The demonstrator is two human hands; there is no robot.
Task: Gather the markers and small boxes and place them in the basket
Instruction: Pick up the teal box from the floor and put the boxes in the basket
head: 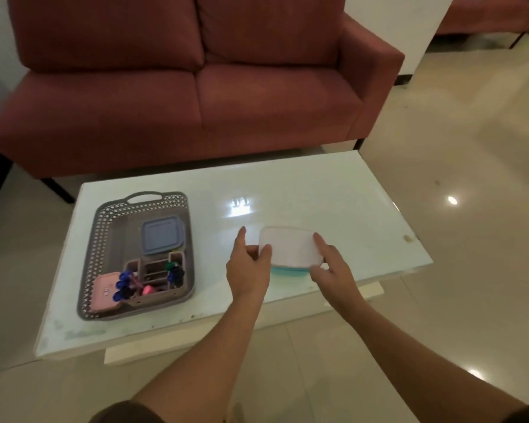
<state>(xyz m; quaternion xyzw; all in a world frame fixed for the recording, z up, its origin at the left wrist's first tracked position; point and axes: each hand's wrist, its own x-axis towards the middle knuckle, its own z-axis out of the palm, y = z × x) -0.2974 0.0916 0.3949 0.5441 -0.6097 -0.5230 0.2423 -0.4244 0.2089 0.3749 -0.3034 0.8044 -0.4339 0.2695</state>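
Sofa (pixel 196 87) cushions in dull red fill the space beyond both hands; nearer lies the pale glossy surface (pixel 318 193), with tiled floor (pixel 471 270) off to the right of the right hand. Left of the left hand sits the grey perforated basket (pixel 103 239), its handle at the far end; inside it, a box with a blue-grey lid (pixel 162 235) lies at the far part, a brownish divided holder (pixel 156 273) sits nearer, a pink box (pixel 104 291) rests in the near left corner, and blue-capped markers (pixel 123 285) lean between the pink box and the holder, with darker and green caps at the holder's right side. Between the two hands a white-lidded box (pixel 290 247) with a teal base rests on the surface, well apart from the basket; the left hand (pixel 249 270) touches its left edge, thumb on the lid rim and fingers spread upward; the right hand (pixel 333 264) presses its right edge, fingers curled round the corner; whether the box is lifted I cannot tell.
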